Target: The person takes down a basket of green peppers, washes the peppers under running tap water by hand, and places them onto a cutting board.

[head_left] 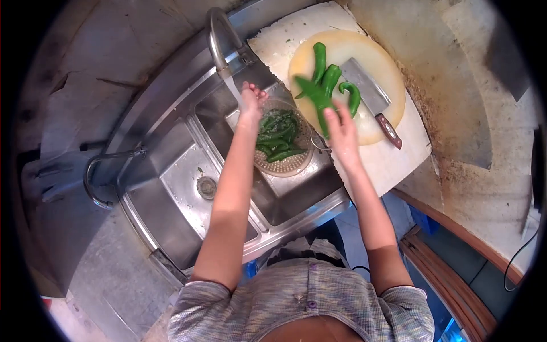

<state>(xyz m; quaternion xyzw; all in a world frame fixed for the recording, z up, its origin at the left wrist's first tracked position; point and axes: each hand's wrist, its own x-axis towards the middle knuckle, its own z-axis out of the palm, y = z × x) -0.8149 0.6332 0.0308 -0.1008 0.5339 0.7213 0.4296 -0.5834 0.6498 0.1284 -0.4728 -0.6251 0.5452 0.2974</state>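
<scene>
My right hand point(343, 135) is closed on green peppers point(315, 97), blurred by motion, over the left edge of the round cutting board point(379, 54). It is unclear how many it grips. More whole green peppers point(319, 56) lie on the board, along with a curved green pepper point(353, 98) close to my fingers. Beside the tap's water stream point(232, 90), my left hand point(252, 98) has its fingers curled in, and nothing shows in them. Below it, a perforated colander point(285, 166) in the right sink basin holds several wet green peppers point(279, 135).
A cleaver point(364, 85) lies on the board, its wooden handle point(389, 131) over the edge. The board rests on a pale sheet point(399, 165) beside the sink. A curved faucet point(215, 43) arches over the basins, and a second faucet point(94, 176) stands left. The left basin has a drain point(206, 187).
</scene>
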